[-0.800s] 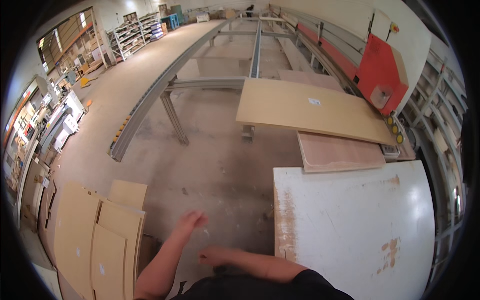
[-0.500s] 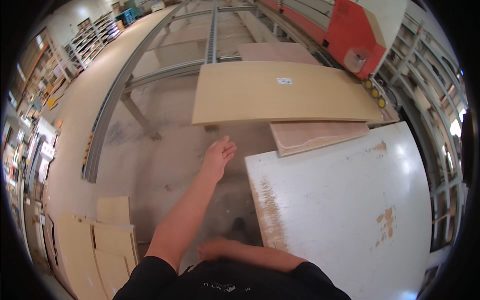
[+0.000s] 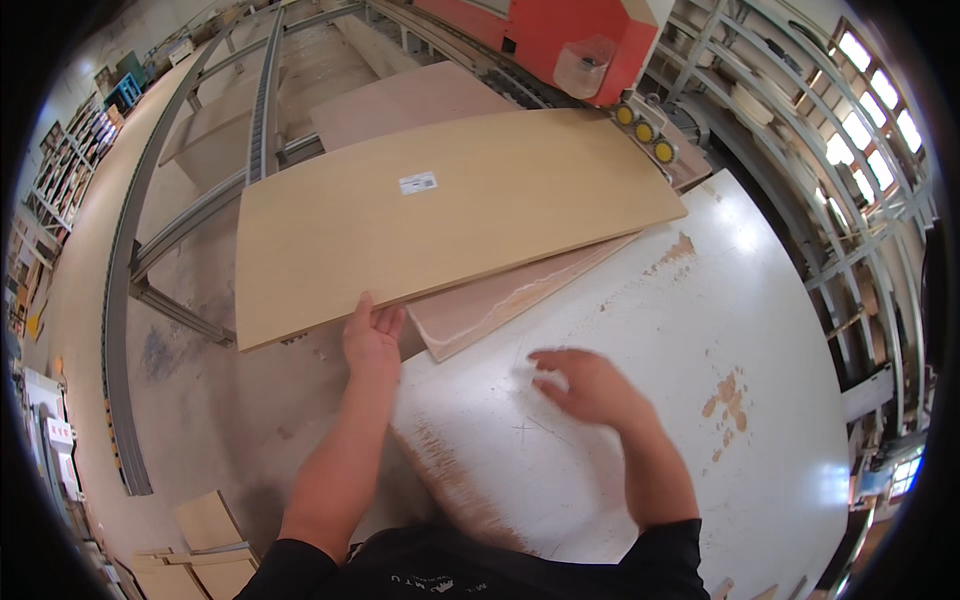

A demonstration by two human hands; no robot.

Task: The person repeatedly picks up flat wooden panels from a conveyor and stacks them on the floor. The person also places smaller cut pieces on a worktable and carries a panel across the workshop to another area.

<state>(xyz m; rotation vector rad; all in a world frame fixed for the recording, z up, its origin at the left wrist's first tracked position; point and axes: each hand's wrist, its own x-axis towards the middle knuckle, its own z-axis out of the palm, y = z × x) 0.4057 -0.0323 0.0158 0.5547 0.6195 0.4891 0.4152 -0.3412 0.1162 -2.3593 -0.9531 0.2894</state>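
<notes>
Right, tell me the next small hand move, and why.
Probably bring the bare right hand to the near edge of the tan, rectangular wooden panel: the bare left hand touches that edge, while the right, empty and open, is over the white, brown-scuffed flat surface, apart from the panel.

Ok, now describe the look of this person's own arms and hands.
The left hand and right hand are ungloved, with bare wrists and forearms. Plain black short sleeves cover the upper arms, part of a black shirt with small pale printing on its front.
</notes>
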